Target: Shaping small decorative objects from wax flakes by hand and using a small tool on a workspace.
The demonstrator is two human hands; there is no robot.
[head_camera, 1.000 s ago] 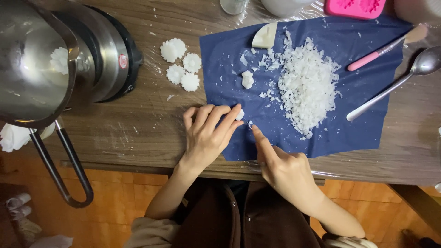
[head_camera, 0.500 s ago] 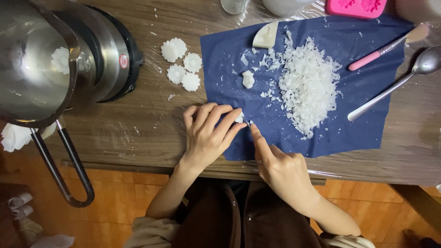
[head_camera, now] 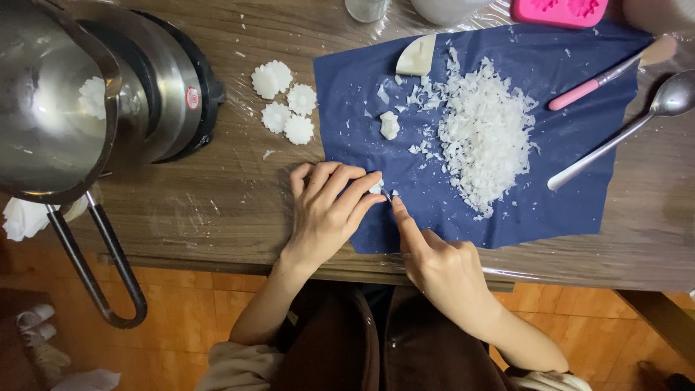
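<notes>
Head view, looking straight down at a wooden table (head_camera: 217, 210) wrapped in clear film. Left hand (head_camera: 326, 213) flat at the near left edge of a dark blue cloth (head_camera: 579, 203), fingers close together and curled over a small white wax piece (head_camera: 376, 187), pinning it to the cloth. Right hand (head_camera: 441, 264) just beside it, forefinger stretched out and pressed along a thin blade (head_camera: 389, 195), the remaining fingers folded in; tip of the blade touching the wax piece. Blade itself mostly hidden, kind of tool hard to tell.

Farther up the cloth, a heap of white wax shavings (head_camera: 485, 137), a small white lump (head_camera: 389, 124) to its left, and a larger wedge-shaped white block (head_camera: 418, 56) at the far edge. On the right of the cloth, a pink-handled brush (head_camera: 601, 76) and a metal spoon (head_camera: 622, 134), both lying at a slant. Off the cloth to the left, four white flower-shaped wax pieces (head_camera: 286, 105) clustered on the table. At far left, a steel pot (head_camera: 51, 108) with a looped black handle, held above a round steel heater (head_camera: 166, 87). Pink mould (head_camera: 557, 11) at the top edge.
</notes>
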